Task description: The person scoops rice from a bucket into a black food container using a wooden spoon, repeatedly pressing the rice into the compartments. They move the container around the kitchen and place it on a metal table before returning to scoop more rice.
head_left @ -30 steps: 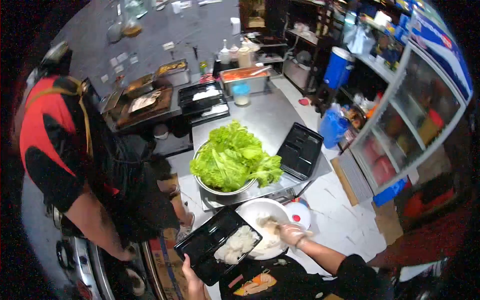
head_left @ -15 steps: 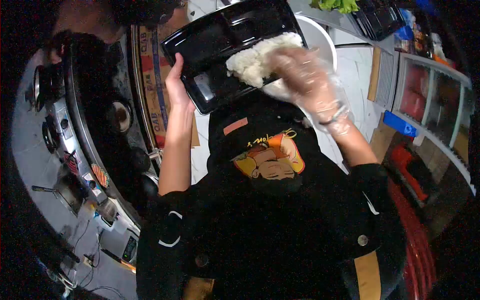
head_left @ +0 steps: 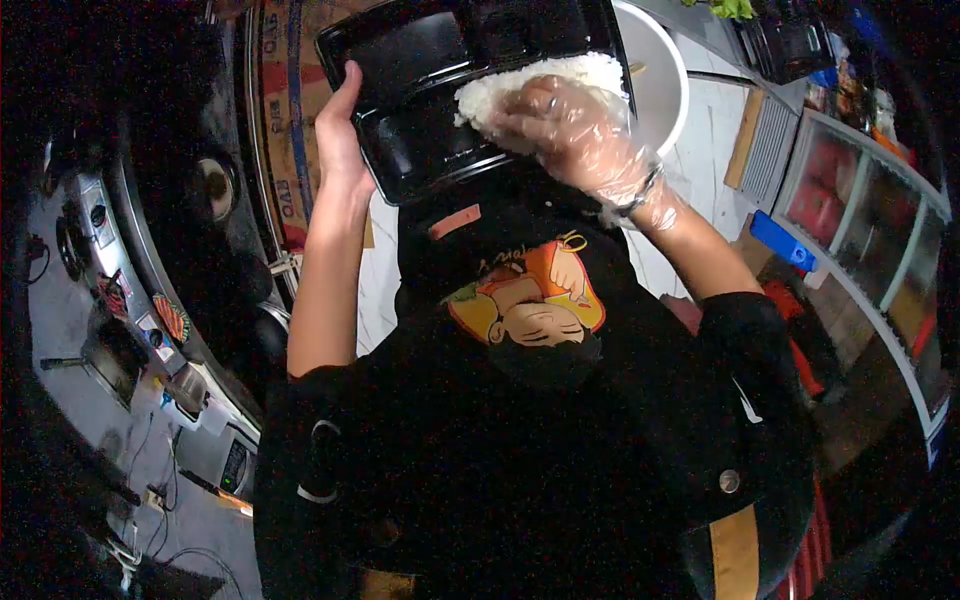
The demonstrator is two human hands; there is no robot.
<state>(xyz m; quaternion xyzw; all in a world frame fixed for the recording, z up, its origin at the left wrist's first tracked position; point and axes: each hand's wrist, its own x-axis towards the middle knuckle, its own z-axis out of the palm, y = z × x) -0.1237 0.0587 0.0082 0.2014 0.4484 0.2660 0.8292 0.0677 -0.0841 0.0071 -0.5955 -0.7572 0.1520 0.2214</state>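
A black tray with compartments (head_left: 410, 120) is gripped at its left edge by my left hand (head_left: 342, 140), thumb over the rim and the other fingers hidden beneath. White rice (head_left: 590, 72) fills the compartment at the tray's lower right. On the rice lies my right hand (head_left: 565, 130), in a clear plastic glove, fingers bent and close together, pressing on its surface. Whether any rice is between those fingers is hidden.
Beyond the tray on the right stands a white round bin (head_left: 665, 85). A glass-fronted cabinet (head_left: 860, 210) is at the right. Cardboard boxes (head_left: 282, 120) stand behind my left hand, and a stove counter (head_left: 130, 270) runs down the left.
My gloved right hand has moved left and down over the rice, with its fingers now pressed on it. The tray and my left hand have shifted slightly left and up in view.
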